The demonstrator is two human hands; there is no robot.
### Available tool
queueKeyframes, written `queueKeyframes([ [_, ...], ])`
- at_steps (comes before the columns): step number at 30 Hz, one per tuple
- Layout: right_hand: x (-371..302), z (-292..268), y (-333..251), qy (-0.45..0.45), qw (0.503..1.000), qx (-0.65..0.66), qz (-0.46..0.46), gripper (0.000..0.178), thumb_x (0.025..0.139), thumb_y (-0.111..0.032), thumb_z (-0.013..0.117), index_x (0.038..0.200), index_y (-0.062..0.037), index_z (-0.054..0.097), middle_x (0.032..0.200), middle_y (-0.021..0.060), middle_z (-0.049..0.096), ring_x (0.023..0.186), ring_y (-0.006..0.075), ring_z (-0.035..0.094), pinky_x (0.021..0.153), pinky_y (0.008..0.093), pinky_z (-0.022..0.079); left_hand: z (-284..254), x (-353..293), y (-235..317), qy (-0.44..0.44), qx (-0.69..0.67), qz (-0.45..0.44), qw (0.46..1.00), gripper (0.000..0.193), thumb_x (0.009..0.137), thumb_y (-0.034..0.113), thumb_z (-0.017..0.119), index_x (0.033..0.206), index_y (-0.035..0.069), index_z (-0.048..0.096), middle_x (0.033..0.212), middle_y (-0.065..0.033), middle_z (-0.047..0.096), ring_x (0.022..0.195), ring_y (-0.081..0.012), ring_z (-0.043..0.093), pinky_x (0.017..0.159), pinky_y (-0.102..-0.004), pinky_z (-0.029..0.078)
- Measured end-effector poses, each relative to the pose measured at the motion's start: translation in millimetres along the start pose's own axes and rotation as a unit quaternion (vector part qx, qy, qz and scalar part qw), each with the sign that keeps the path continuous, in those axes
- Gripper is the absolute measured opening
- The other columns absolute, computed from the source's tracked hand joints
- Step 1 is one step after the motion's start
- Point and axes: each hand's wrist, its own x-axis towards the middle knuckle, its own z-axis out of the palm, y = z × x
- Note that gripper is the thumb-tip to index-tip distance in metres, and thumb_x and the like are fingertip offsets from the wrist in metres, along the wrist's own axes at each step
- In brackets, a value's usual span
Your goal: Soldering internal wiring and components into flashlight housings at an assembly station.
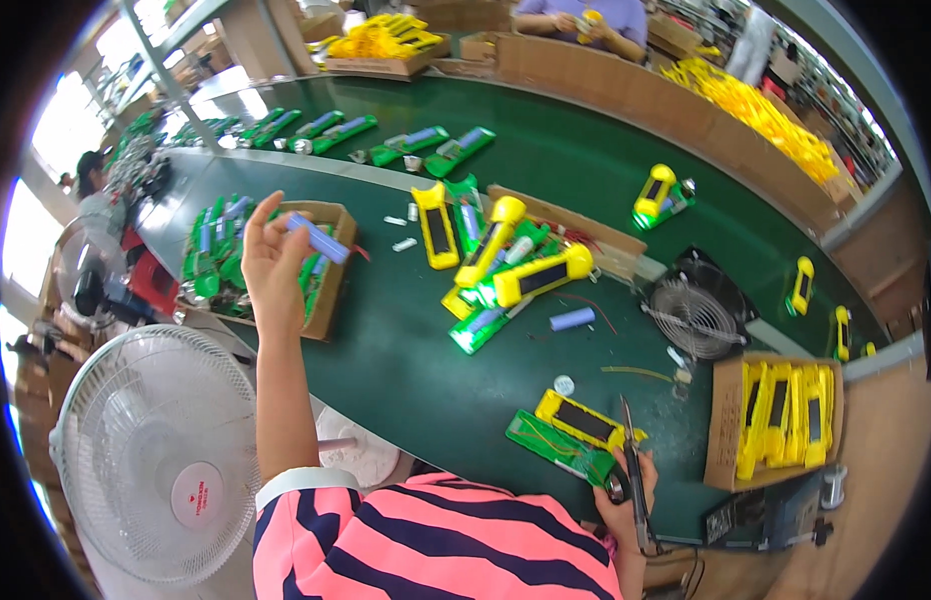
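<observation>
Raised over the left side of the bench, my left hand [273,250] pinches a blue cylindrical battery [321,240]. Below it stands a cardboard box [333,290] of green parts with batteries. Close to my body, my right hand [623,500] is closed round a soldering iron [636,480], its tip pointing up and away. Just left of that hand lie a green casing [556,446] with thin wires and a yellow casing [581,418] with a dark panel. My right fingers are at the casings' right end; whether they touch them I cannot tell.
Mid-bench is a pile of yellow lamps [541,276] and green casings, with a loose battery [573,319] nearby. A black fan [694,315] and a box of yellow casings [726,420] stand right. A white fan [151,450] is at left. Across the green belt [546,130] sits another person [586,15].
</observation>
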Motion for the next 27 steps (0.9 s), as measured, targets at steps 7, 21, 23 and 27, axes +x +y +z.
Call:
queueKeyframes([
  [7, 17.1, -0.5, -7.3, 0.0, 0.997, 0.079, -0.025, 0.057, 0.064, -0.012, 0.068, 0.113, -0.004, 0.042, 0.07, 0.0014, 0.055, 0.068, 0.0191, 0.057, 0.105, 0.0447, 0.018, 85.7, -123.2, -20.7, -0.279, -0.25, -0.342, 0.862, 0.027, 0.068, -0.011, 0.059, 0.092, 0.0, 0.052, 0.092, -0.0062, 0.053, 0.095, -0.0202, 0.056, 0.084, -0.0304, 0.043],
  [21, 13.7, -9.8, -4.7, -0.037, 0.995, 0.086, -0.016, 0.053, 0.064, -0.01, 0.065, 0.115, -0.0101, 0.051, 0.066, 0.002, 0.049, 0.06, 0.0173, 0.055, 0.105, 0.048, 0.017, 109.1, -183.0, -68.8, -0.48, 0.088, -0.07, 0.87, 0.021, 0.06, 0.0, 0.073, 0.078, 0.005, 0.063, 0.082, -0.0026, 0.064, 0.085, -0.0173, 0.052, 0.078, -0.0298, 0.041],
  [23, 14.2, -9.2, -4.5, -0.033, 0.995, 0.09, -0.018, 0.053, 0.064, -0.01, 0.065, 0.115, -0.0102, 0.05, 0.066, 0.002, 0.048, 0.06, 0.0173, 0.055, 0.105, 0.0478, 0.017, 105.7, -188.9, -70.4, -0.456, 0.063, -0.081, 0.884, 0.021, 0.059, 0.0, 0.072, 0.078, 0.005, 0.063, 0.082, -0.0025, 0.064, 0.085, -0.0171, 0.052, 0.078, -0.0295, 0.041],
  [27, 17.3, -10.1, -6.7, -0.014, 0.994, 0.098, -0.038, 0.054, 0.064, -0.01, 0.065, 0.116, -0.0105, 0.05, 0.066, 0.0027, 0.048, 0.058, 0.0171, 0.054, 0.106, 0.0475, 0.016, 101.8, -195.0, -66.6, -0.421, 0.051, -0.104, 0.9, 0.02, 0.059, -0.001, 0.072, 0.076, 0.006, 0.063, 0.082, -0.0023, 0.064, 0.084, -0.0168, 0.051, 0.077, -0.0288, 0.041],
])
